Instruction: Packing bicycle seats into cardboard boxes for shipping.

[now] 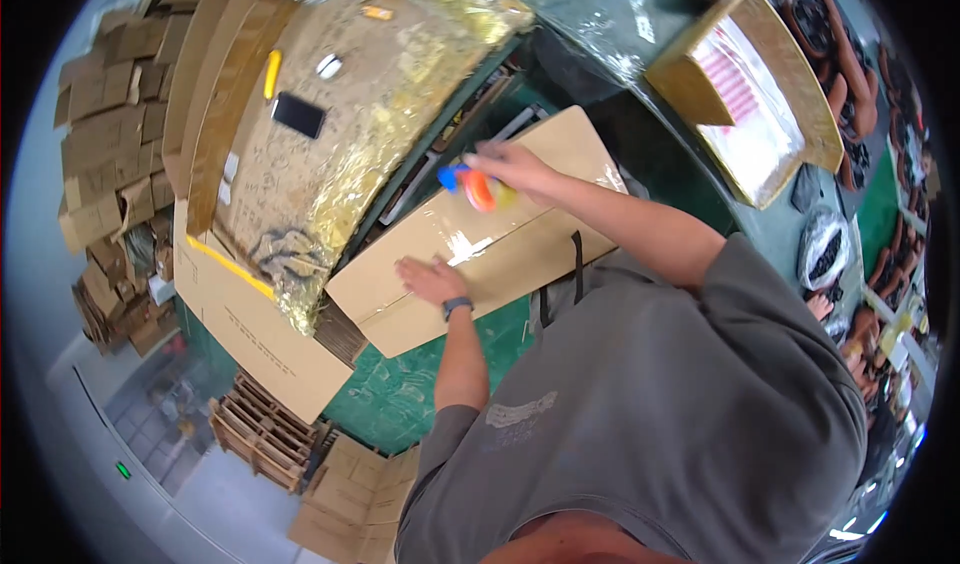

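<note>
A long closed cardboard box (400, 316) lies slantwise before me, with shiny clear tape (470, 247) across its top. My left hand (433, 281) presses flat on the near left part of the lid, fingers spread. Above the far part of the box, my right hand (518, 168) is closed round a tape dispenser (478, 192) with blue and orange-red parts. Motion blurs the dispenser, and its handle is hidden in the hand. Whether the dispenser touches the lid, I cannot tell.
Left of the box, a worn workbench (345, 84) carries a black phone (298, 115), a yellow cutter-like tool (272, 74) and a crumpled grey cloth (287, 254). An open carton (820, 114) stands on the right-hand table. Wooden pallets (262, 432) and stacked cardboard (105, 154) are farther left.
</note>
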Tool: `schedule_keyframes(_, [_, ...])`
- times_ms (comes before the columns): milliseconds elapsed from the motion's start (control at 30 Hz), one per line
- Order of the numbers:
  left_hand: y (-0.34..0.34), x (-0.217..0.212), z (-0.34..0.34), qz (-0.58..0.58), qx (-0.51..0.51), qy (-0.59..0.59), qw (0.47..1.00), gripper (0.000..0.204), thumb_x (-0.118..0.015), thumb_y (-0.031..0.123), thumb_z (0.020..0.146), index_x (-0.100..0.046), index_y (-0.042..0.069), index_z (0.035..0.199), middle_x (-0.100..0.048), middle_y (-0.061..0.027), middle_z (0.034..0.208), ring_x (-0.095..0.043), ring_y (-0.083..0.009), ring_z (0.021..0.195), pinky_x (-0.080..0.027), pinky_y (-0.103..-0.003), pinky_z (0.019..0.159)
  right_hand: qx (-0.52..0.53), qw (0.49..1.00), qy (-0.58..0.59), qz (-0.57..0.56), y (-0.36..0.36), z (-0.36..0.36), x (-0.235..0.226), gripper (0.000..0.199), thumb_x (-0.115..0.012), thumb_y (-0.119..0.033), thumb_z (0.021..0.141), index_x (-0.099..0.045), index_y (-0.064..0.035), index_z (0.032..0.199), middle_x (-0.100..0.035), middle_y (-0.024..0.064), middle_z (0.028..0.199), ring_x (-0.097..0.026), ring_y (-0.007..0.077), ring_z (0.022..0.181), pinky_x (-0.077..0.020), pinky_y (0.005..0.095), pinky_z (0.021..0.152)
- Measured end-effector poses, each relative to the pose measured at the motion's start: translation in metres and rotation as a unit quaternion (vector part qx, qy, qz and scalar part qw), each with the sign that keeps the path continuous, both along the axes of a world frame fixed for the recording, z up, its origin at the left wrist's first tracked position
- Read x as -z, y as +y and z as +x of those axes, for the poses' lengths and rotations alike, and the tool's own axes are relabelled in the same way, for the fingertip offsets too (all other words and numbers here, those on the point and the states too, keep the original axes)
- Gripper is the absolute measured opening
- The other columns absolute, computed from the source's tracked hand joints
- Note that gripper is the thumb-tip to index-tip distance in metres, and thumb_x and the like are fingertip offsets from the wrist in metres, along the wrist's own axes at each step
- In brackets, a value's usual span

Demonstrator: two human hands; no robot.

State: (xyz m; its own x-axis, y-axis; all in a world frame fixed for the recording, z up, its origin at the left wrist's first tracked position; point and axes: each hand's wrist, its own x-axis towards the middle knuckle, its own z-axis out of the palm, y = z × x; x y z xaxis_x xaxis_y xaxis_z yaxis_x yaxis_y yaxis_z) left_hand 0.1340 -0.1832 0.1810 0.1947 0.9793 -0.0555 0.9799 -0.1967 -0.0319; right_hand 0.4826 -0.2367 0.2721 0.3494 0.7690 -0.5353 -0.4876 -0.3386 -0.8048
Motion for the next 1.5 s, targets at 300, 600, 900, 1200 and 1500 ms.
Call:
schedule_keyframes(300, [0.132,0.035,-0.208,0.062,-0.2,-0.021,0.978,0.094,-0.035,0.067,0.112,-0.035,-0.012,0.164,-0.035,-0.0351,0.171,-0.038,-0.0471,0.157,-0.035,-0.061,0.126,-0.204,0.618,-0.757,0.065,0.152,0.032,0.008,0.049,-0.071,-0.021,0.098,-0.064,-0.0058,0.144,-0.07,0.016,0.139,-0.062,0.0339,0.137,-0.0447,0.0474,0.121])
schedule_keyframes(600, [0.201,-0.003,-0.255,-0.077,-0.349,-0.086,0.93,0.107,-0.024,0.082,0.106,-0.073,-0.009,0.132,-0.073,-0.0344,0.13,-0.066,-0.0543,0.125,-0.05,-0.061,0.109,0.082,0.933,-0.108,-0.334,-0.166,0.048,0.047,0.092,-0.04,-0.069,0.112,-0.035,0.0031,0.169,-0.043,0.0197,0.173,-0.042,0.0314,0.159,-0.0282,0.0426,0.133])
schedule_keyframes(900, [0.209,0.042,-0.253,-0.01,-0.337,-0.1,0.936,0.101,-0.031,0.077,0.11,-0.072,-0.013,0.131,-0.074,-0.0345,0.127,-0.069,-0.0509,0.12,-0.052,-0.054,0.104,0.082,0.91,0.258,-0.313,-0.161,0.063,0.271,0.088,-0.042,-0.072,0.111,-0.047,-0.0038,0.166,-0.061,0.0158,0.158,-0.059,0.0227,0.143,-0.0454,0.0451,0.121])
schedule_keyframes(1200, [0.229,0.053,-0.249,0.002,-0.326,-0.128,0.937,0.092,-0.033,0.071,0.112,-0.076,-0.01,0.119,-0.078,-0.0328,0.113,-0.074,-0.0502,0.108,-0.055,-0.055,0.095,0.004,0.868,0.211,-0.45,-0.267,-0.029,0.217,0.089,-0.043,-0.073,0.111,-0.043,-0.0043,0.168,-0.058,0.0162,0.161,-0.056,0.0236,0.145,-0.0437,0.0462,0.122])
schedule_keyframes(1500, [0.194,-0.006,-0.395,-0.148,-0.424,-0.119,0.885,0.128,-0.02,0.096,0.096,-0.071,-0.016,0.128,-0.067,-0.0403,0.135,-0.061,-0.0498,0.138,-0.047,-0.053,0.117,0.016,0.952,-0.044,-0.302,-0.355,0.011,0.088,0.091,-0.043,-0.073,0.11,-0.039,-0.0049,0.17,-0.054,0.0166,0.163,-0.054,0.0245,0.148,-0.042,0.0473,0.124])
